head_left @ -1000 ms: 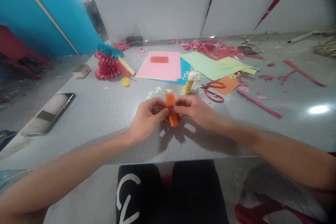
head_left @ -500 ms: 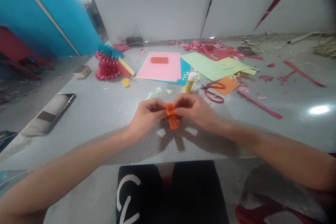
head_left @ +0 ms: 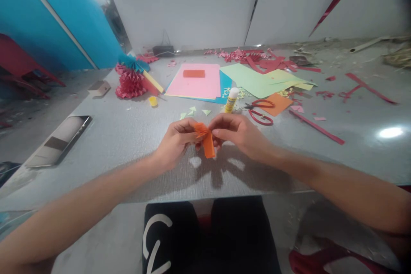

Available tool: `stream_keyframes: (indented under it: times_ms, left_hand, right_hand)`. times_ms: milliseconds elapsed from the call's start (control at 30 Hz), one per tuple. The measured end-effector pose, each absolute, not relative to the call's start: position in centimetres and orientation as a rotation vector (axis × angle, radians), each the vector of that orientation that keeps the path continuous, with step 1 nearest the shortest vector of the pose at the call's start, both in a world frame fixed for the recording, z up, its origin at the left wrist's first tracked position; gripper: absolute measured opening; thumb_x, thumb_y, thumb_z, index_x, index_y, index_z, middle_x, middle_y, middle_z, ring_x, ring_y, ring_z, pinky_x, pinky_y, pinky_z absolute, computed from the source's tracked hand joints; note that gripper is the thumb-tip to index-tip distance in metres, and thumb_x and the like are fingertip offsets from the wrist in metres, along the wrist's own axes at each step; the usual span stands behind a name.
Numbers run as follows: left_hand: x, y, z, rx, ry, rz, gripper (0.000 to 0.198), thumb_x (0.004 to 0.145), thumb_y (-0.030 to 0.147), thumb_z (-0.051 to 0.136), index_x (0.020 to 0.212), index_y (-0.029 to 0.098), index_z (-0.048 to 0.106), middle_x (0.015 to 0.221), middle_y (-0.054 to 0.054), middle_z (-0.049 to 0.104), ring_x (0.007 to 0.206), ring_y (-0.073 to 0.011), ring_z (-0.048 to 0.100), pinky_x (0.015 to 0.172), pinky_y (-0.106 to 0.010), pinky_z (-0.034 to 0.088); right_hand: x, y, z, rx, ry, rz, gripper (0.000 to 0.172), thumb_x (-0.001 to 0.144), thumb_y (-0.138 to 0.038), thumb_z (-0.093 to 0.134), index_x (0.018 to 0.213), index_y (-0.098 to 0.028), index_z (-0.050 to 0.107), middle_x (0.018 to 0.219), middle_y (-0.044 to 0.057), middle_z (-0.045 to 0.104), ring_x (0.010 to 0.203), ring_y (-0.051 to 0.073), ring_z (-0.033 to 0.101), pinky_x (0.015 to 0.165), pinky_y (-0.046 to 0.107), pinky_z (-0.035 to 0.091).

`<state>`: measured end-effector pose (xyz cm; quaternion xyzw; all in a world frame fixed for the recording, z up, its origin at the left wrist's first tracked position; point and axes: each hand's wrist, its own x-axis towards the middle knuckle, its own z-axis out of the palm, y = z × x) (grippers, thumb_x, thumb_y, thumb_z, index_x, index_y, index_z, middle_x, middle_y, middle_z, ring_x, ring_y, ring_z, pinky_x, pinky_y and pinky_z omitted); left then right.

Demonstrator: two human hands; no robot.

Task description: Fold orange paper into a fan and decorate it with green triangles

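Orange pleats (head_left: 201, 129): tipped over to the left and splayed into a small fan since the frame half a second earlier, when bunched straight between both thumbs.
Orange flap (head_left: 209, 147): slanting down below the pleats toward the near table edge; apparently part of the same folded piece, the join partly hidden by fingers.
Left hand (head_left: 175, 139): clamped on the spread pleats between thumb and fingers, likely to keep the folds from springing loose.
Right hand (head_left: 240, 135): pinching from the other side, near the meeting of pleats and flap; probably a steadying grip, far fingertips hidden.
Height: raised above the grey table (head_left: 128, 124), shadow falling below; seemingly held centrally for a clear view.
Glue stick (head_left: 230, 102): standing upright just beyond the right hand, perhaps for easy reach.
Scissors (head_left: 252, 106): lying flat beside the glue stick, red loops toward an orange square (head_left: 280, 105).
Pink sheet (head_left: 202, 86): flat over a blue sheet (head_left: 227, 82), bearing an orange strip (head_left: 194, 73), maybe kept there apart from the scraps.
Green sheets (head_left: 247, 81): spread to the right, near scattered red paper strips (head_left: 316, 126).
Red-and-blue pleated paper (head_left: 131, 84): at far left.
Room: pale panel (head_left: 186, 4) behind, blue wall (head_left: 80, 17) and red chair (head_left: 25, 60) leftward.
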<state>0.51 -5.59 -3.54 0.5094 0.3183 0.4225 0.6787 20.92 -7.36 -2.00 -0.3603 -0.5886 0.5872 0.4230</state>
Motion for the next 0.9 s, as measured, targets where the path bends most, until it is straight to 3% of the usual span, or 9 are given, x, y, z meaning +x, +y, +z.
stream_keyframes:
  times_ms: [167, 300, 533, 767, 900]
  left_hand:
    - [0.6, -5.8, -3.6, 1.233, 0.71, 0.998, 0.005, 0.08, 0.016, 0.076, 0.084, 0.017, 0.073, 0.068, 0.0, 0.071, 0.056, -0.0102, 0.062, 0.054, -0.023, 0.046]
    - [0.7, -6.4, -3.3, 1.384, 0.776, 1.042, 0.004, 0.08, 0.014, 0.073, 0.082, 0.017, 0.071, 0.064, 0.0, 0.07, 0.055, -0.0107, 0.062, 0.053, -0.023, 0.046]
    - [0.3, -7.1, -3.1, 1.664, 0.836, 1.051, 0.017, 0.082, 0.005, 0.062, 0.088, 0.017, 0.072, 0.071, 0.0, 0.071, 0.065, -0.0113, 0.066, 0.061, -0.023, 0.049]
    - [0.4, -7.3, -3.2, 1.649, 0.625, 1.091, 0.018, 0.098, 0.025, 0.064, 0.113, 0.018, 0.061, 0.085, -0.003, 0.075, 0.074, -0.0146, 0.072, 0.065, -0.026, 0.056]
    - [0.4, -7.8, -3.1, 1.878, 0.786, 1.12, 0.03, 0.093, 0.031, 0.075, 0.117, 0.017, 0.062, 0.078, -0.003, 0.075, 0.067, -0.0144, 0.071, 0.063, -0.025, 0.057]
  right_hand:
    - [20.7, -7.3, -2.4, -0.842, -1.41, 1.577, 0.018, 0.093, -0.036, 0.074, 0.094, -0.019, 0.068, 0.077, 0.0, 0.071, 0.064, 0.013, 0.068, 0.061, 0.027, 0.059]
    - [20.6, -7.4, -2.4, -0.843, -1.387, 1.64, 0.029, 0.09, -0.046, 0.078, 0.09, -0.019, 0.067, 0.077, 0.0, 0.07, 0.066, 0.014, 0.069, 0.061, 0.027, 0.059]
    - [20.9, -7.0, -2.3, -0.896, -1.408, 1.65, 0.03, 0.078, -0.039, 0.089, 0.089, -0.019, 0.071, 0.077, 0.0, 0.072, 0.066, 0.013, 0.067, 0.062, 0.027, 0.059]
    - [21.0, -6.9, -2.6, -0.793, -1.397, 1.537, 0.027, 0.078, -0.033, 0.091, 0.094, -0.018, 0.075, 0.079, 0.0, 0.074, 0.066, 0.013, 0.068, 0.066, 0.029, 0.06]
    - [21.1, -6.6, -2.8, -0.684, -1.42, 1.439, 0.021, 0.081, -0.028, 0.089, 0.09, -0.02, 0.072, 0.08, -0.001, 0.074, 0.068, 0.014, 0.07, 0.067, 0.03, 0.061]
